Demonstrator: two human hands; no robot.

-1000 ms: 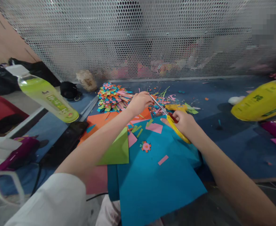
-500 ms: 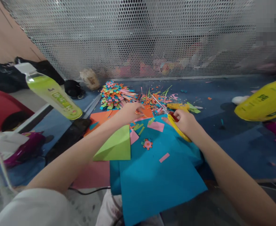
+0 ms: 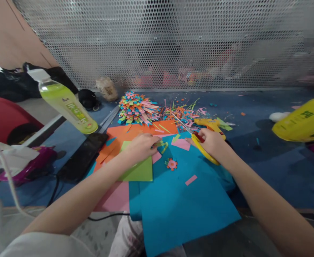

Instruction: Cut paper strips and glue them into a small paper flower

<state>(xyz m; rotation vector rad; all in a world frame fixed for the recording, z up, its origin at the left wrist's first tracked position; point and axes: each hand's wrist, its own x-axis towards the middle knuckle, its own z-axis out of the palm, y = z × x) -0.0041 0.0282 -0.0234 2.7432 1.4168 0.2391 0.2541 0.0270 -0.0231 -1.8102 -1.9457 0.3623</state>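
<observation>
My right hand (image 3: 212, 142) is closed around the yellow handles of a pair of scissors (image 3: 203, 151), whose metal blades point up and left toward paper scraps. My left hand (image 3: 142, 146) has its fingers bent together at some small green paper strips (image 3: 164, 147); whether it pinches one is hidden. Beside them lies a pink paper piece (image 3: 181, 143). A small round paper flower (image 3: 171, 164), pink-centred with coloured tabs, rests on the blue paper (image 3: 185, 210). A pink strip (image 3: 191, 180) lies below it. Under my left wrist is a green sheet (image 3: 139, 171).
A cone of coloured paper curls (image 3: 135, 109) stands behind the orange paper (image 3: 170, 126). Paper shreds (image 3: 180, 112) and a yellow glue gun (image 3: 210, 124) lie to its right. A green drink bottle (image 3: 66, 103) and black phone (image 3: 83, 157) are left, a yellow bottle (image 3: 304, 119) right.
My left hand has come down and toward me, from over the orange paper to the green strips. My right hand still holds the scissors. The view has shifted slightly.
</observation>
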